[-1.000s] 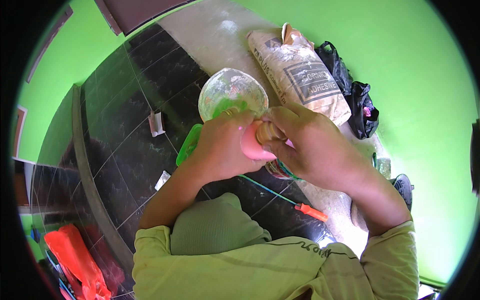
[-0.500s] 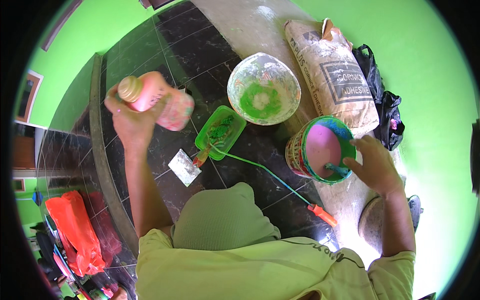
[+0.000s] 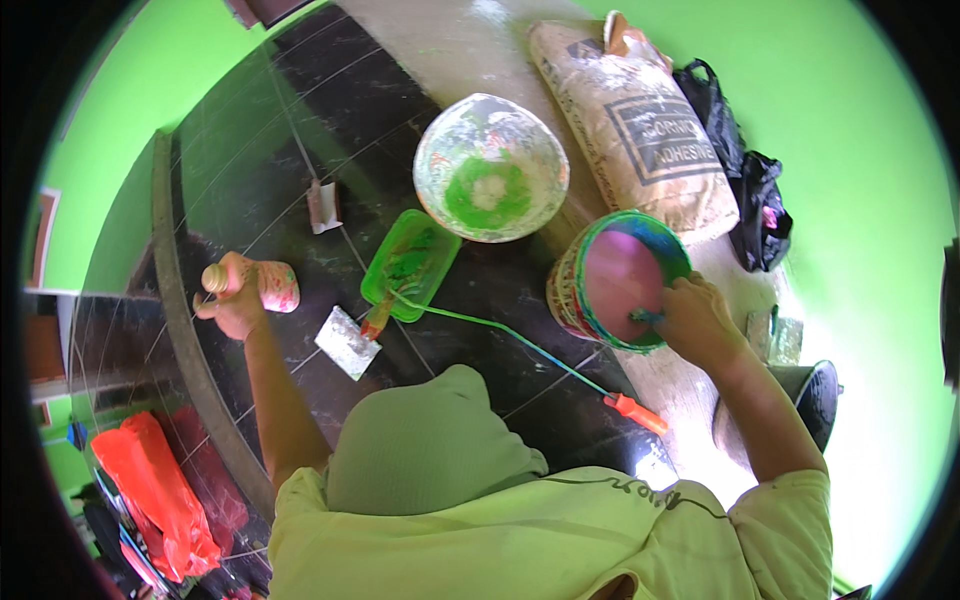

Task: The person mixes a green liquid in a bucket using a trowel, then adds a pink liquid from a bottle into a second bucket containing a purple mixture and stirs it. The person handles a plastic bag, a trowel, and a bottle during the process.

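Observation:
My left hand is at a pink bottle with a yellowish cap, low over the floor at the left. Its fingers are spread to the left of the bottle, and the thumb side appears to touch it. My right hand is at the near right rim of a paint-smeared bucket. It is closed around a blue-green, paint-coated stick; the gripped end is hidden. The stick's other end dips into pink liquid inside the bucket.
A green tray holds a paint roller with an orange handle. Beside it lies a white-bladed scraper. Beyond are a green-stained basin, a paper sack and black plastic bags. Red plastic lies lower left.
My left hand has lowered the pink bottle down and left, and its fingers have spread. My right hand has moved from the bucket's rim onto the stick and closed.

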### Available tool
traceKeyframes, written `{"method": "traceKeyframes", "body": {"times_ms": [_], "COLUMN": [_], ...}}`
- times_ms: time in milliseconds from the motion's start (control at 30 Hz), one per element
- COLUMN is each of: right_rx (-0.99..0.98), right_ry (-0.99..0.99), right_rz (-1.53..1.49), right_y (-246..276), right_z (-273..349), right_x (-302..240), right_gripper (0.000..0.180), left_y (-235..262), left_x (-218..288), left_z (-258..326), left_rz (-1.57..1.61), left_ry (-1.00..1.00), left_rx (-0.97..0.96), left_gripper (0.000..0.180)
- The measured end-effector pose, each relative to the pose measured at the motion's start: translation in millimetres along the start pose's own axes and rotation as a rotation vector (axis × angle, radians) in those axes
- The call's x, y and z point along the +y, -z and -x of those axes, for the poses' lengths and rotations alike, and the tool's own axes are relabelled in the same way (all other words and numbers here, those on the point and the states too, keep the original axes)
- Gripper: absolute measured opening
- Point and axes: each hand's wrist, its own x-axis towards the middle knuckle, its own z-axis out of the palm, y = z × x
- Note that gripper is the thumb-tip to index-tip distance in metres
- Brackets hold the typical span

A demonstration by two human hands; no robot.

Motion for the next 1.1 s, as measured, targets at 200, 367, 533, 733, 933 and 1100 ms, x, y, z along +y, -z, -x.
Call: {"method": "traceKeyframes", "body": {"times_ms": [200, 367, 533, 733, 933, 1100], "right_rx": [-0.090, -0.004, -0.086, 0.277, -0.053, -0.237], "right_ry": [0.028, 0.028, -0.016, 0.083, -0.063, -0.166], "right_rz": [0.102, 0.058, -0.050, 0.038, 0.083, -0.104], "right_y": [-4, -3, 15, -16, -15, -19], "right_z": [-10, -13, -36, -44, -39, -31], "right_x": [0, 3, -15, 6, 10, 12], "right_gripper": [0.011, 0.015, 0.016, 0.015, 0.017, 0.028], "left_y": [-1, 2, 64, 117, 84, 87], "left_x": [-29, 12, 86, 201, 200, 205], "left_z": [-13, 11, 30, 147, 242, 277], "left_rz": [0.017, -0.147, -0.147, 0.708, 0.901, 0.859], "left_ry": [0.023, 0.060, -0.643, -0.895, -0.607, -0.576], "left_rx": [-0.038, 0.178, 0.591, -0.009, -1.254, -1.488], "left_gripper": [0.150, 0.151, 0.123, 0.048, 0.029, 0.029]}}
